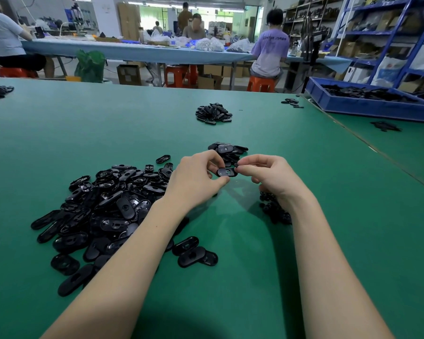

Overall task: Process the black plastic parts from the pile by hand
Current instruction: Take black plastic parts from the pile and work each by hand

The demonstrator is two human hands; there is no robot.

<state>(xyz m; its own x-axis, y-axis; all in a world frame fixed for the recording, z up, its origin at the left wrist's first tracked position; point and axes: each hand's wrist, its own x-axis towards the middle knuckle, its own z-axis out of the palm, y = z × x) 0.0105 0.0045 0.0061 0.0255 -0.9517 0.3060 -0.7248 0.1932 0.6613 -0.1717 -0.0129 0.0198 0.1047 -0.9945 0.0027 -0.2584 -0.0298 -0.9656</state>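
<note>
I held one black oval part above the green table, between my two hands. My left hand had its fingers curled round the part's left end, thumb beneath. My right hand pinched its right end with fingertips drawn together. The big pile of black parts lay under my left forearm. A smaller heap sat just beyond my hands, and dark small pieces lay below my right wrist.
</note>
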